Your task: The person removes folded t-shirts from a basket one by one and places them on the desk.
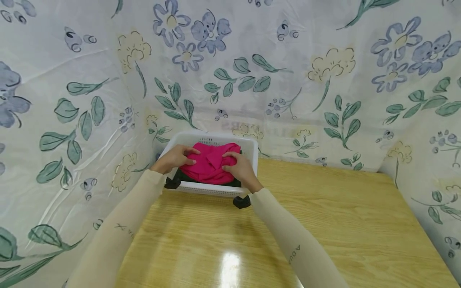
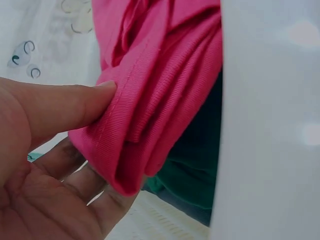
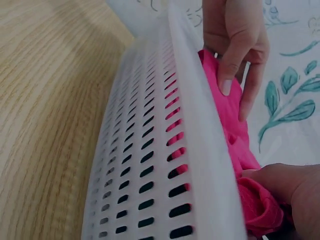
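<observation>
A bright pink folded garment [image 1: 208, 162] lies on top of dark green cloth [image 2: 187, 177] inside a white perforated plastic basket [image 1: 210, 188]. My left hand [image 1: 175, 157] grips the garment's left end. In the left wrist view its thumb presses on the hemmed, layered edge while the fingers lie beneath. At the opposite end my right hand [image 1: 241, 168] holds a bunched part; in the right wrist view the thumb [image 3: 280, 181] rests on a rolled fold, and most of the other fingers are hidden.
The basket stands on a wood-grain table [image 1: 324, 216] in the back left corner, close to flower-printed cloth walls [image 1: 230, 104]. Its slotted side [image 3: 145, 150] and raised rim run beside my hands. Black straps [image 1: 241, 201] hang at both wrists.
</observation>
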Action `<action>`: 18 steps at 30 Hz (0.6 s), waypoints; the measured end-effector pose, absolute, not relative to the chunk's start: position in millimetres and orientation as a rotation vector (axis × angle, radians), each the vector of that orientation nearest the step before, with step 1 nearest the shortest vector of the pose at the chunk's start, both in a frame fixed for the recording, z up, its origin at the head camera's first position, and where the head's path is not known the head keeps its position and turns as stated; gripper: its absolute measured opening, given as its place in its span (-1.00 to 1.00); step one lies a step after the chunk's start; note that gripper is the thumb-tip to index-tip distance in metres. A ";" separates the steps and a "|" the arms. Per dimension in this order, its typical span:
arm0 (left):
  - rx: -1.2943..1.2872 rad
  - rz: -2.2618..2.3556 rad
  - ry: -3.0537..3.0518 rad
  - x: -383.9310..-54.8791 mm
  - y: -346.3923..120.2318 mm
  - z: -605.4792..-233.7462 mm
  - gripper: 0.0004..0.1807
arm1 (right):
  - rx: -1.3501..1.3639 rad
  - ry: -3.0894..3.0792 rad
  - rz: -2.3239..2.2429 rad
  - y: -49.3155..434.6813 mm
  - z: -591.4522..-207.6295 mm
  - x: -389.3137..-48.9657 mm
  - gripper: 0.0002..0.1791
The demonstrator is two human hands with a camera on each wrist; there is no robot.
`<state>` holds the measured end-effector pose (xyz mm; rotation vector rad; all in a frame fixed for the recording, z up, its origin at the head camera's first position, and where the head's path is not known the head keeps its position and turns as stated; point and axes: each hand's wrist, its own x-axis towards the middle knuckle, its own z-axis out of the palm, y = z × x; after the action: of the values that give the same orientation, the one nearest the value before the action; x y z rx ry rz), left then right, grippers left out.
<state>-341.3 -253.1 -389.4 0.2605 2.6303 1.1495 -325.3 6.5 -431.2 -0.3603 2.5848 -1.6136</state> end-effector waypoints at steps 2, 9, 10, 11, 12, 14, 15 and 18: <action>0.260 1.170 2.625 -339.6 -253.4 -387.6 -0.53 | -0.390 2.588 -1.616 8.4 -427.9 -325.0 -0.59; 0.282 1.219 2.634 -334.2 -251.8 -382.8 -0.54 | -0.426 2.666 -1.563 18.8 -419.4 -325.2 -0.59; 0.288 1.227 2.635 -333.6 -250.9 -381.8 -0.54 | -0.427 2.667 -1.569 20.7 -418.7 -325.2 -0.59; 0.297 1.229 2.635 -332.9 -250.0 -380.9 -0.54 | -0.432 2.667 -1.578 22.6 -417.9 -324.9 -0.60; 0.303 1.232 2.635 -332.2 -248.9 -379.8 -0.54 | -0.438 2.660 -1.591 24.6 -417.4 -324.7 -0.60; 0.319 1.238 2.632 -330.5 -246.7 -378.0 -0.54 | -0.453 2.644 -1.614 28.7 -416.2 -324.1 -0.60; 0.324 1.241 2.633 -329.4 -245.6 -377.0 -0.54 | -0.464 2.639 -1.621 30.7 -415.6 -323.8 -0.60; 0.339 1.247 2.648 -327.1 -241.4 -375.9 -0.53 | -0.496 2.617 -1.634 37.1 -414.1 -323.6 -0.60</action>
<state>-327.1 -241.4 -375.9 0.3389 2.6479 1.2475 -323.6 37.1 -414.1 -0.4964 2.6175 -1.6345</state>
